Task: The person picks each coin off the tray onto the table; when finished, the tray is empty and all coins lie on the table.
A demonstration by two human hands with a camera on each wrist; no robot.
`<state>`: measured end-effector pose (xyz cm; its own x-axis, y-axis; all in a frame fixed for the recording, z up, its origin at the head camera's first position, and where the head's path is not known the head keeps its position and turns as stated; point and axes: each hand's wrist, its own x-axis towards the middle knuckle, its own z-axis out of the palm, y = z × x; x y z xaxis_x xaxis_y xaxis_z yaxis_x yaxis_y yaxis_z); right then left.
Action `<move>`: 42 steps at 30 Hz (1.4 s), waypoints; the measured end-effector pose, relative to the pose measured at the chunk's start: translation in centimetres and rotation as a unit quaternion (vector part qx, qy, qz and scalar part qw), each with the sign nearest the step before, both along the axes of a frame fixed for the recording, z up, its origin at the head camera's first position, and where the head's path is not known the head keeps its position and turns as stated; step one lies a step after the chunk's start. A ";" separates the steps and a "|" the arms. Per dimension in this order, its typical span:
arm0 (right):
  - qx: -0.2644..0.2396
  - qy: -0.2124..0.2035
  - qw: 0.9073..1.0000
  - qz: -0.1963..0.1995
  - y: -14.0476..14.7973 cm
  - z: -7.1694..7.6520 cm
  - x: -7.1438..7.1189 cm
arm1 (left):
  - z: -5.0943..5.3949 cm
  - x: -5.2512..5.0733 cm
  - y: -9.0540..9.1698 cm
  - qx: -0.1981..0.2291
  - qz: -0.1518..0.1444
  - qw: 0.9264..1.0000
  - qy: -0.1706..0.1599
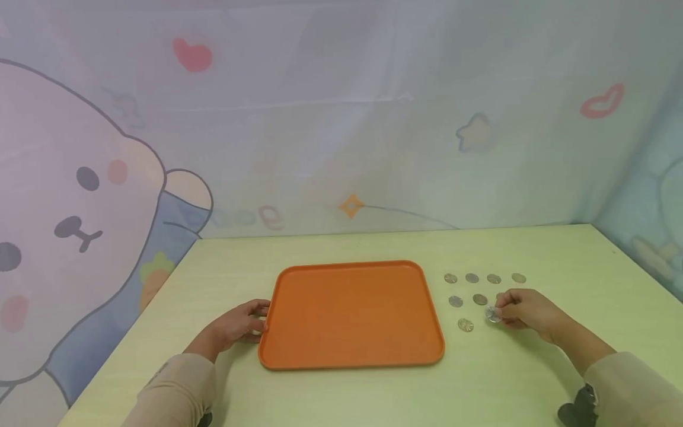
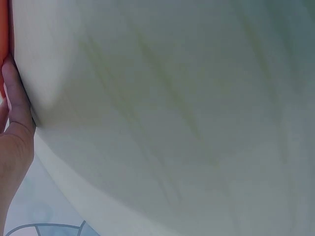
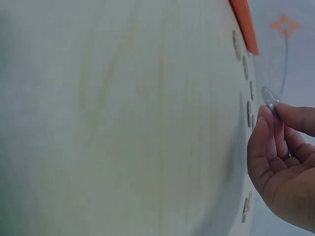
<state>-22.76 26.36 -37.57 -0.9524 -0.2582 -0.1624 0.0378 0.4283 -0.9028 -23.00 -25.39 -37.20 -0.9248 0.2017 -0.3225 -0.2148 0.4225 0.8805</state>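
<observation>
My right hand pinches a round silver coin between thumb and fingertips. In the right wrist view that coin is raised off the tabletop, tilted. Around it lie several more flat coins, among them one to the left and another just behind. My left hand is at the left side of an orange tray, its fingers touching the rim. Only part of the left hand shows in the left wrist view, beside the tray's edge.
The tray and coins are on a pale yellow-green table. A back row of coins lies right of the tray. Behind the table hangs a printed cloth with a cartoon bear; another panel stands on the right.
</observation>
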 end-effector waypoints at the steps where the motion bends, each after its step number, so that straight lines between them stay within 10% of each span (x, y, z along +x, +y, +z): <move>1: 0.007 0.001 1.000 -0.001 0.0 -0.1 0.0 | 0.0 0.0 0.0 0.000 0.000 1.000 -0.001; 24: 0.183 0.072 0.980 -0.012 -1.1 -0.1 -0.1 | 0.2 0.0 0.2 -0.004 0.004 1.000 0.001; 42: 0.200 0.064 0.978 -0.011 -1.2 -0.1 -0.2 | 0.0 0.1 0.1 -0.006 0.009 1.000 -0.001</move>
<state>-23.01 25.14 -37.69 -0.9762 -0.1771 -0.1255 -0.0507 0.7484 -0.6613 -22.90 -25.27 -37.15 -0.9275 0.1812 -0.3270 -0.2245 0.4295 0.8747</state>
